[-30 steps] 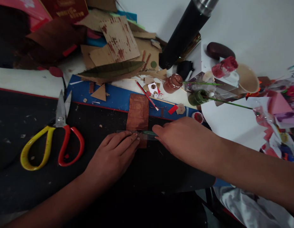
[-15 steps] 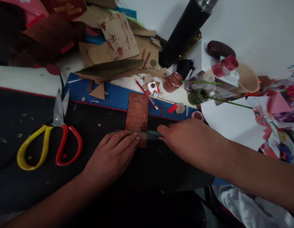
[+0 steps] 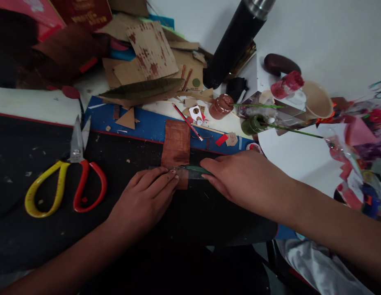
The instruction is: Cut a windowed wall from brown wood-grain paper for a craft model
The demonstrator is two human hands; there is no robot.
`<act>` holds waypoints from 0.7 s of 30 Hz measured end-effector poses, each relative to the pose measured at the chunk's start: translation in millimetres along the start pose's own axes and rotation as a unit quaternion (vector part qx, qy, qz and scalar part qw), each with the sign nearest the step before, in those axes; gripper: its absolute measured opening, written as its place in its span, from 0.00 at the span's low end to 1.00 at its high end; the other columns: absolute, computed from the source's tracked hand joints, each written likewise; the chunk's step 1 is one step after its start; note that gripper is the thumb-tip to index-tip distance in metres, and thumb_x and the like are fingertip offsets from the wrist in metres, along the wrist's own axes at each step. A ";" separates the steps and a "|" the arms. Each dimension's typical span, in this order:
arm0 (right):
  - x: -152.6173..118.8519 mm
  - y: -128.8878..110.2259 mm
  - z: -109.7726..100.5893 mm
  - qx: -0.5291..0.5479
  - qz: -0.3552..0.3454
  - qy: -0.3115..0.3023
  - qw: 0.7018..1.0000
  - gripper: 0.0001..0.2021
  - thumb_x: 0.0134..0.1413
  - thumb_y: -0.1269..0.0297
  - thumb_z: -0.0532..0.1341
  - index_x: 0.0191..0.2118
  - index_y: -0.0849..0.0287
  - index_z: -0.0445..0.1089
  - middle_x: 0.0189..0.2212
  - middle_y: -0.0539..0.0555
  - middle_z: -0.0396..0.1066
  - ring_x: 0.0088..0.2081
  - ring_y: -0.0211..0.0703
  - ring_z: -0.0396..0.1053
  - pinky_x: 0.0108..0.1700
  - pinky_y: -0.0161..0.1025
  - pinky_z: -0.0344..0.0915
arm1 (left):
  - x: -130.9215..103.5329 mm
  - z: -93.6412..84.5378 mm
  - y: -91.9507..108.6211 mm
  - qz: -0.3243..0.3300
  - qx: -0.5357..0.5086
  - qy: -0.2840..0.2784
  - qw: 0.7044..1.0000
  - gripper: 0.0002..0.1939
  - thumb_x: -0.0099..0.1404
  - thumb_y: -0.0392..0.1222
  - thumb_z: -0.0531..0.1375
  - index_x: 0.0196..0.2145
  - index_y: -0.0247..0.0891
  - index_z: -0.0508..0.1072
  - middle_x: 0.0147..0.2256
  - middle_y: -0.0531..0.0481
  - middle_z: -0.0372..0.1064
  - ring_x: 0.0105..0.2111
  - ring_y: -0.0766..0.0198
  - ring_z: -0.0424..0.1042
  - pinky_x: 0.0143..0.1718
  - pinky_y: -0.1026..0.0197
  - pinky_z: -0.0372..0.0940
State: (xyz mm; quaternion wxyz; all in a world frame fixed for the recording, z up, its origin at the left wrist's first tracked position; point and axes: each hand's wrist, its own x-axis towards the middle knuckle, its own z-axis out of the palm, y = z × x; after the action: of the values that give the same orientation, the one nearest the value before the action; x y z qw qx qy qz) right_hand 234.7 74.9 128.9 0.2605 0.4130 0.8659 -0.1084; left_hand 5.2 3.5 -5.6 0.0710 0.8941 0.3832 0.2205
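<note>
No text can be read with certainty. Gold lettering on the dark red, flat rectangular panel (image 3: 81, 13) is too blurred, while the tiny dark print on the flat brown cardboard sheet (image 3: 193, 67) and marks along the yellow looped scissor handle (image 3: 61, 180) stay illegible.

— See the brown card (image 3: 176, 141)?
— Flat, oblong, streaky, partly on the black mat (image 3: 141, 151).
— And the clear strip (image 3: 195, 175)?
— Crosswise over the card, toward its near end.
— The green tool (image 3: 195, 168)?
— Slim, along the strip, tip at the card.
</note>
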 end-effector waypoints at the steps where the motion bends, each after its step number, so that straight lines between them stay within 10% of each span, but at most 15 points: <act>1: 0.7 -0.5 1.0 0.003 -0.001 -0.002 1.000 0.07 0.70 0.64 0.59 0.46 0.58 0.73 0.32 0.54 0.79 0.28 0.45 0.73 0.28 0.39 0.50 | -0.1 0.1 0.0 0.000 -0.003 0.000 1.000 0.15 0.73 0.34 0.59 0.55 0.33 0.76 0.53 0.41 0.79 0.54 0.47 0.74 0.50 0.44 0.71; 21: 10.7 -3.2 0.6 -0.003 -0.014 -0.034 0.999 0.07 0.71 0.64 0.58 0.47 0.58 0.73 0.34 0.54 0.80 0.31 0.47 0.75 0.26 0.39 0.46 | 1.1 -1.8 0.4 -0.011 -0.021 -0.004 1.000 0.16 0.73 0.34 0.59 0.56 0.35 0.76 0.53 0.41 0.78 0.54 0.48 0.74 0.52 0.45 0.70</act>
State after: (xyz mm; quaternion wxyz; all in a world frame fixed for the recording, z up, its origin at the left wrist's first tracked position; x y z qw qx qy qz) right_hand 226.9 79.6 122.5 0.2895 0.3965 0.8625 -0.1229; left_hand 5.3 3.9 -3.5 0.0942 0.8891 0.3879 0.2240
